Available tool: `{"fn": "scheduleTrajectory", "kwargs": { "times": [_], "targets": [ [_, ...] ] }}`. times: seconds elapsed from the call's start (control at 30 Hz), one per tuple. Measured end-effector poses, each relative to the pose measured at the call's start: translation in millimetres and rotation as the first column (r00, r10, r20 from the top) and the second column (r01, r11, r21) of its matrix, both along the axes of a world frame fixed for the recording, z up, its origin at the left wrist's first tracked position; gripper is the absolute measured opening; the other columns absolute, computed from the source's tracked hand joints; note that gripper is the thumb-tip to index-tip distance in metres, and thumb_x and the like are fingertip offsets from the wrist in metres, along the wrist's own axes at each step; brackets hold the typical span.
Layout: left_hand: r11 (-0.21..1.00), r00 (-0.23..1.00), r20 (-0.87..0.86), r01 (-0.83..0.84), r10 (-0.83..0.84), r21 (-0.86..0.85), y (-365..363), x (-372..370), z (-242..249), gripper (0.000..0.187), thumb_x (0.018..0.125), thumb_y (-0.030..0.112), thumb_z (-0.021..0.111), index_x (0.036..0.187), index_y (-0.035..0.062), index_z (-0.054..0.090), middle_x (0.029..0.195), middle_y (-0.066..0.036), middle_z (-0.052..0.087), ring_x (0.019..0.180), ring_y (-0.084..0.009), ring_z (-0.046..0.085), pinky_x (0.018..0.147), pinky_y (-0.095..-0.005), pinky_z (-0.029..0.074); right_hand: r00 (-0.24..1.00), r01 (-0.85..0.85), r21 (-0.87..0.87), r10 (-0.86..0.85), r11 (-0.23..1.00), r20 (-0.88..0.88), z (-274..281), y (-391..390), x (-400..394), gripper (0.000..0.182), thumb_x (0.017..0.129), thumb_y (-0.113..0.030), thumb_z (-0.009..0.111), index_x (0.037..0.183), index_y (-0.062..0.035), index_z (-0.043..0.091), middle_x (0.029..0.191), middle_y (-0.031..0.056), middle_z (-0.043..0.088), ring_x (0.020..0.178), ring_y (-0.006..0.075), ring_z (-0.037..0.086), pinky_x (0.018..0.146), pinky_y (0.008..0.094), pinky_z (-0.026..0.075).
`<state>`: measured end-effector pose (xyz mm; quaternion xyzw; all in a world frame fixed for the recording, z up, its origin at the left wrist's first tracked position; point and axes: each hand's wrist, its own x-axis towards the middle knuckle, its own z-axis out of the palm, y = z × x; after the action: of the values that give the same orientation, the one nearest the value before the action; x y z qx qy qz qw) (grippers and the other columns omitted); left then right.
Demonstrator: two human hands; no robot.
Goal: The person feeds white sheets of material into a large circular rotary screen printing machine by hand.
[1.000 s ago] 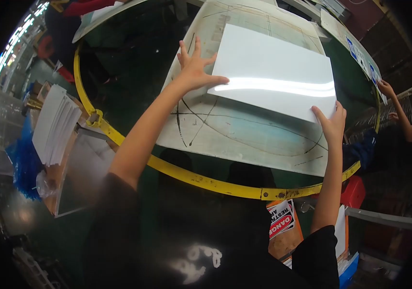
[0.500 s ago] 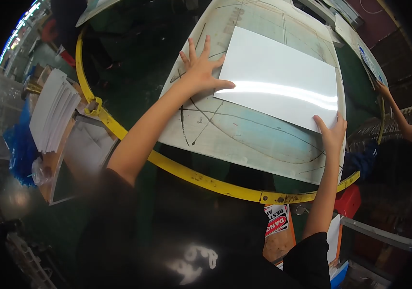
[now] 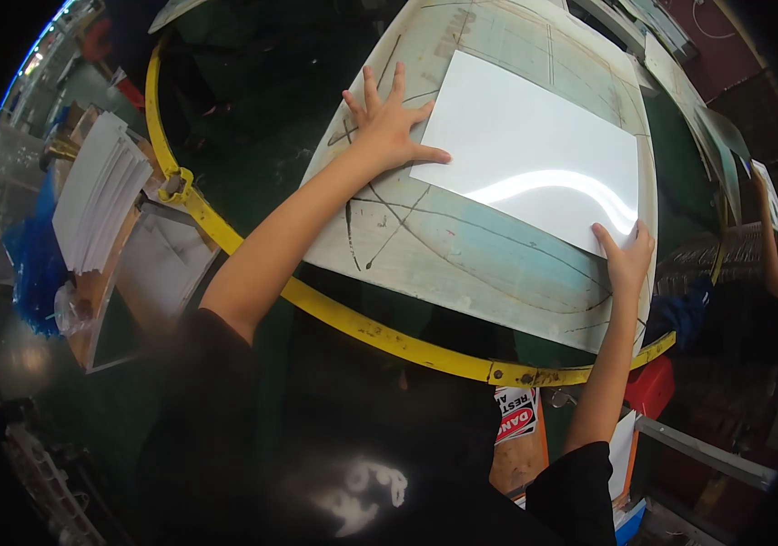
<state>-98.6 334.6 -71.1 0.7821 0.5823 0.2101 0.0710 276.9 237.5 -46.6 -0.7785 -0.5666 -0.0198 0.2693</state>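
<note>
A glossy white sheet (image 3: 525, 136) lies on a worn, pale platen-like board (image 3: 480, 255) marked with dark scribbled lines. My left hand (image 3: 389, 127) is spread wide at the sheet's left edge, its fingers over the board and its thumb tip on the sheet. At the lower right corner is my right hand (image 3: 626, 259), thumb against the near edge and fingers along the right side, with a gap between them. Both hands touch the sheet without wrapping round it.
A curved yellow rail (image 3: 389, 341) runs between me and the board. On the left stands a stack of white sheets (image 3: 98, 200) beside a blue plastic bag (image 3: 39, 264). At right, a co-worker's hand (image 3: 776, 250) is by a printed sheet (image 3: 769, 196). A danger sign (image 3: 516, 419) lies below.
My hands keep nearly the same places on the white sheet. The glare across it has become more curved. The co-worker's arm and printed sheet at right have moved farther right and lower.
</note>
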Motion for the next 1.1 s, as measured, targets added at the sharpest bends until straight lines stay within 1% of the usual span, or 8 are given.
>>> {"fn": "scheduleTrajectory", "kwargs": {
  "times": [0.47,0.67,0.77,0.8,0.9,0.97,1.07,1.1],
  "targets": [
    [0.999,0.994,-0.099,-0.041,0.040,-0.009,-9.8,6.7,14.2,0.077,0.054,0.064,0.072,0.118,0.0226,0.061,0.150,-0.019,0.005,0.132,-0.0479,-0.015,0.092,-0.0741,-0.007,1.000,-0.007,-0.024,0.006,1.000,-0.013,-2.5,2.7,0.3,0.086,0.060,-0.046,0.079,0.114,0.0149,0.050,0.110,0.0288,0.054,0.107,0.0372,0.051,0.092,0.0405,0.040],
    [0.996,0.988,-0.153,0.018,-0.005,0.086,-5.0,8.7,12.8,0.062,0.059,0.059,0.072,0.105,0.0176,0.068,0.148,-0.020,0.011,0.132,-0.0496,-0.012,0.090,-0.0755,-0.010,0.998,0.053,-0.147,-0.048,0.988,0.040,3.3,2.0,-7.8,0.086,0.060,-0.049,0.078,0.114,0.0131,0.052,0.108,0.0294,0.055,0.107,0.0378,0.051,0.091,0.0422,0.040],
    [0.999,0.951,-0.308,-0.003,-0.010,-0.041,-8.3,14.4,32.9,0.067,0.059,0.060,0.071,0.110,0.0172,0.066,0.149,-0.019,0.012,0.134,-0.0456,-0.010,0.093,-0.0746,-0.008,0.954,0.105,-0.145,-0.059,0.984,0.293,-1.8,-0.5,-7.9,0.079,0.061,-0.049,0.077,0.112,0.0078,0.057,0.106,0.0288,0.055,0.103,0.0382,0.052,0.089,0.0403,0.042],
    [0.997,0.934,-0.357,-0.016,-0.010,-0.071,-8.9,17.3,38.8,0.065,0.059,0.059,0.071,0.108,0.0162,0.066,0.149,-0.018,0.013,0.134,-0.0453,-0.009,0.093,-0.0745,-0.008,0.872,0.114,-0.023,-0.089,0.993,0.482,1.6,-5.9,-17.7,0.064,0.066,-0.046,0.075,0.107,0.0015,0.063,0.104,0.0217,0.058,0.097,0.0340,0.055,0.086,0.0375,0.044],
    [0.988,0.862,-0.507,-0.065,-0.017,-0.142,-10.4,29.4,57.3,0.059,0.060,0.055,0.072,0.101,0.0128,0.068,0.149,-0.018,0.014,0.135,-0.0443,-0.007,0.094,-0.0738,-0.007,0.983,-0.099,-0.146,0.119,0.984,0.141,10.6,-4.9,-21.7,0.050,0.072,-0.040,0.071,0.103,-0.0018,0.066,0.100,0.0133,0.062,0.088,0.0281,0.058,0.080,0.0352,0.046],
    [0.980,0.796,-0.604,-0.102,-0.023,-0.171,-13.2,39.8,68.8,0.056,0.061,0.052,0.074,0.097,0.0098,0.068,0.148,-0.017,0.015,0.136,-0.0432,-0.006,0.096,-0.0727,-0.007,0.982,-0.116,-0.133,0.134,0.984,0.135,2.8,-4.2,-20.9,0.043,0.074,-0.037,0.068,0.101,-0.0029,0.066,0.098,0.0108,0.063,0.084,0.0253,0.060,0.077,0.0339,0.047],
    [0.992,0.654,-0.748,-0.120,0.112,0.043,-18.2,55.6,61.6,0.065,0.059,0.047,0.077,0.107,0.0060,0.063,0.148,-0.018,0.014,0.136,-0.0414,-0.005,0.098,-0.0713,-0.003,0.989,-0.148,-0.174,0.145,0.974,-0.027,10.8,-14.9,-18.2,0.040,0.075,-0.032,0.068,0.103,-0.0031,0.066,0.105,0.0125,0.062,0.085,0.0259,0.061,0.076,0.0330,0.048],
    [0.981,0.715,-0.677,-0.067,0.173,0.180,-22.7,58.0,52.8,0.068,0.059,0.046,0.077,0.111,0.0054,0.060,0.148,-0.019,0.014,0.136,-0.0410,-0.004,0.099,-0.0710,-0.002,0.984,-0.162,-0.187,0.143,0.969,-0.111,15.2,-22.8,-18.3,0.041,0.075,-0.031,0.068,0.105,-0.0029,0.065,0.109,0.0139,0.061,0.086,0.0269,0.062,0.075,0.0328,0.048]
  ]
}}
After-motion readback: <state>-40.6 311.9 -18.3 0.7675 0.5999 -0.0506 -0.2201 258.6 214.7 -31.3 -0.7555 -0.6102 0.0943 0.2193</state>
